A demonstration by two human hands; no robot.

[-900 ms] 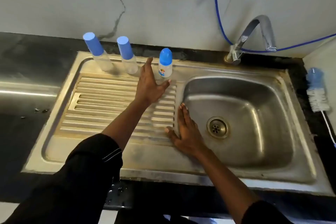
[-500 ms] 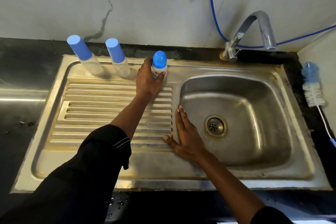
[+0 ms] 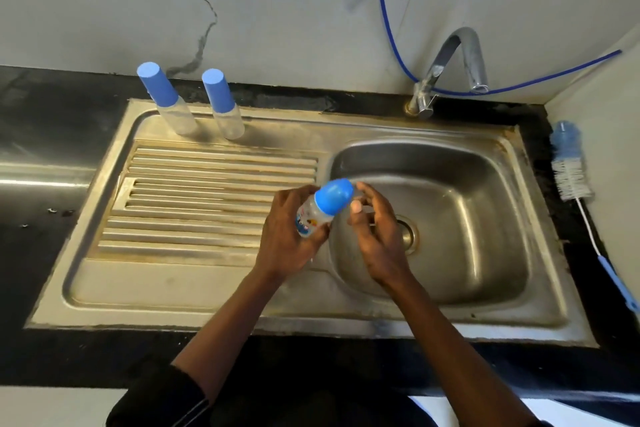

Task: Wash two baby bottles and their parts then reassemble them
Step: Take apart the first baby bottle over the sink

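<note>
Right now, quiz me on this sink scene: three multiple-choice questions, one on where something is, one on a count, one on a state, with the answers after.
1. Where does the bottle brush lie relative to the sink?
A) inside it
B) on the counter to its right
C) on the counter to its left

2. How many blue-capped tall bottles stand at the back of the drainboard?
A) four
B) none
C) two

3. What is the state of the small baby bottle in the left hand?
A) its blue dome cap is on
B) uncapped
C) in pieces

Answers: 1 B, the brush rests on the dark counter past the sink's right rim. 2 C, two stand upright side by side. 3 A, the cap sits on the bottle that the left hand holds.
</note>
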